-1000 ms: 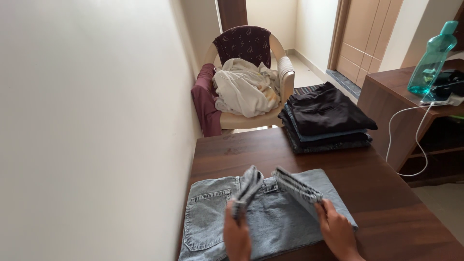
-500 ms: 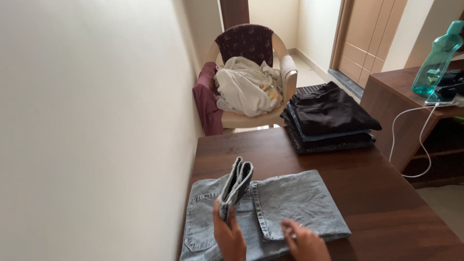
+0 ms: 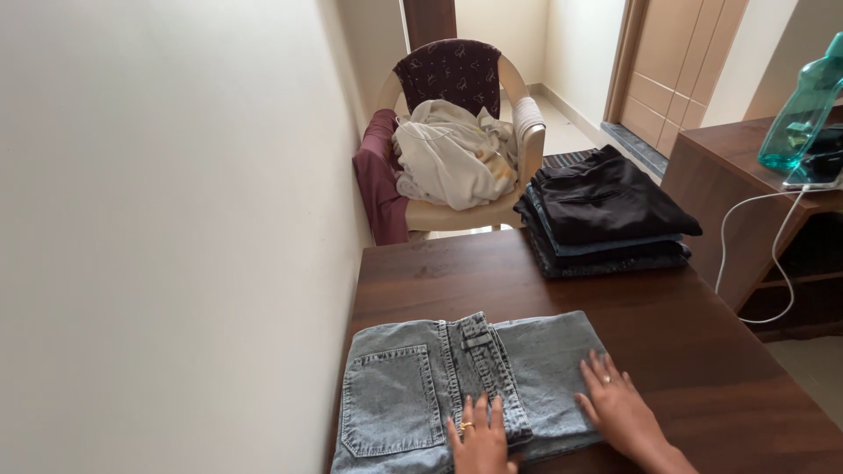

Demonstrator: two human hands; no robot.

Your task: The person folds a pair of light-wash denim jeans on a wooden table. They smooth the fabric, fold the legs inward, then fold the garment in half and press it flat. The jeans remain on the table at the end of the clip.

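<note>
A pair of light grey-blue jeans [image 3: 413, 395] lies folded flat on the dark wooden table [image 3: 667, 333], back pocket up on the left side. My left hand [image 3: 480, 436] rests flat on the folded band down the middle of the jeans, fingers together, a ring on one finger. My right hand [image 3: 619, 408] presses flat on the right part of the jeans near their edge, fingers spread. Neither hand grips anything.
A stack of folded dark clothes [image 3: 606, 211] sits at the table's far right corner. Behind the table a plastic chair [image 3: 457, 211] holds a heap of pale clothes [image 3: 452, 158]. A wall runs along the left. A green bottle [image 3: 803, 110] and white cable [image 3: 746, 254] are on a side cabinet at right.
The raised fold of jeans that both hands held up has been laid down to the left. Both hands now lie flat on the jeans.
</note>
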